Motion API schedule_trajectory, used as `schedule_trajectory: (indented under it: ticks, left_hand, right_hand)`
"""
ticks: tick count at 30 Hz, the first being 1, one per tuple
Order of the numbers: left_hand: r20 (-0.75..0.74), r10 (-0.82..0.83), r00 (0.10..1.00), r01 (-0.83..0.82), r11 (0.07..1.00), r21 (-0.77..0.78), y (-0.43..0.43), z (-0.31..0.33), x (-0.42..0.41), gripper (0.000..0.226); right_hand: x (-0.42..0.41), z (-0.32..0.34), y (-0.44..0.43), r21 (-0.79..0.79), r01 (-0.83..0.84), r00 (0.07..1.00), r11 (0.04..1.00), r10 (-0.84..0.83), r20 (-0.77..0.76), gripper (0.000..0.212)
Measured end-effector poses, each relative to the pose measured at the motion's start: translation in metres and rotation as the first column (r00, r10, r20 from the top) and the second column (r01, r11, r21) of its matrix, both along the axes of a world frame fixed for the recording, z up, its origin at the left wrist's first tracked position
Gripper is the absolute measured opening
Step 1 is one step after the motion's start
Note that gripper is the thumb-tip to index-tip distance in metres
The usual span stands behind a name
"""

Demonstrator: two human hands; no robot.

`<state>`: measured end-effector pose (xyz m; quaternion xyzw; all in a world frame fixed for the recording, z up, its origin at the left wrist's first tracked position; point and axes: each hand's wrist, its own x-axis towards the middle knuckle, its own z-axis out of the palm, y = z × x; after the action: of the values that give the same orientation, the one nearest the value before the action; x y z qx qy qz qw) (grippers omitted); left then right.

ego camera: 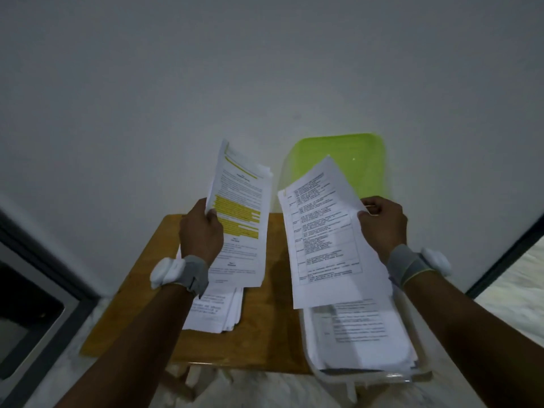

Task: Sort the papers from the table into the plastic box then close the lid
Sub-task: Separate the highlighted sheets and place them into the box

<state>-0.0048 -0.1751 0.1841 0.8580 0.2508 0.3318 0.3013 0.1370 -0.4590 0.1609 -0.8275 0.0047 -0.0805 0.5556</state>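
Green lid: I log it open.
Plastic box: partly filled.
Bench: stack remains.
Left hand: fingers gripping highlighted sheets.
Right hand: fingers pinching table-printed sheet.

Both forearms are bare, with no sleeves showing. The left hand, left of centre in the frame, has a grey fabric wrist strap carrying a white rounded pod on its outer side. The right hand, right of centre, wears a matching grey band with a pale yellowish edge and a white pod.
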Motion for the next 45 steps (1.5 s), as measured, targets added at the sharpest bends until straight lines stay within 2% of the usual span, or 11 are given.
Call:
schedule_trajectory:
  ticks: [4,5,6,11,19,23,26,30,34,40,45]
  left_hand:
    - [-0.032,-0.040,0.999,0.039,0.998,-0.048,-0.036,-0.002,0.000,0.021]
    - [-0.165,-0.035,0.986,0.021,0.996,-0.088,-0.083,-0.046,0.008,0.022]
    - [-0.195,-0.032,0.980,0.006,0.991,-0.134,-0.097,-0.053,0.010,0.023]
    - [-0.149,-0.054,0.987,0.016,0.969,-0.246,-0.107,-0.056,0.013,0.023]
    - [-0.287,-0.216,0.933,0.061,0.882,-0.467,-0.157,-0.089,0.035,0.035]
    - [-0.295,-0.246,0.923,0.041,0.827,-0.561,-0.174,-0.110,0.034,0.040]
    - [-0.324,-0.266,0.908,0.035,0.818,-0.575,-0.186,-0.124,0.035,0.052]
    - [-0.426,-0.330,0.842,0.061,0.844,-0.533,-0.206,-0.147,0.046,0.059]
    - [-0.527,-0.355,0.772,0.173,0.916,-0.363,-0.209,-0.150,0.052,0.089]
    - [-0.381,-0.347,0.857,0.315,0.938,-0.145,-0.155,-0.116,0.058,0.075]
    - [-0.425,-0.268,0.865,0.261,0.962,-0.076,-0.066,-0.101,0.042,0.068]
  right_hand:
    - [-0.010,-0.003,-0.045,-0.009,0.017,0.999,1.000,-0.017,-0.039,0.022]
    - [-0.011,-0.048,-0.095,-0.076,0.001,0.979,0.997,-0.016,-0.202,0.023]
    - [-0.011,-0.061,-0.106,-0.082,-0.015,0.973,0.997,-0.005,-0.231,0.023]
    - [-0.032,-0.087,-0.100,-0.092,-0.073,0.943,0.993,0.038,-0.331,0.026]
    - [-0.033,-0.127,-0.107,-0.246,-0.264,0.842,0.933,0.098,-0.530,0.040]
    - [-0.024,-0.111,-0.104,-0.364,-0.316,0.888,0.876,0.138,-0.439,0.048]
    - [-0.015,-0.092,-0.103,-0.335,-0.314,0.918,0.888,0.193,-0.348,0.042]
    - [-0.006,-0.082,-0.110,-0.364,-0.303,0.932,0.881,0.195,-0.305,0.039]
    - [-0.004,-0.081,-0.097,-0.390,-0.307,0.939,0.868,0.209,-0.273,0.037]
    - [-0.007,-0.073,-0.020,-0.370,-0.404,0.912,0.837,0.336,-0.236,0.038]
    - [-0.017,-0.073,0.072,-0.350,-0.492,0.870,0.797,0.435,-0.232,0.038]
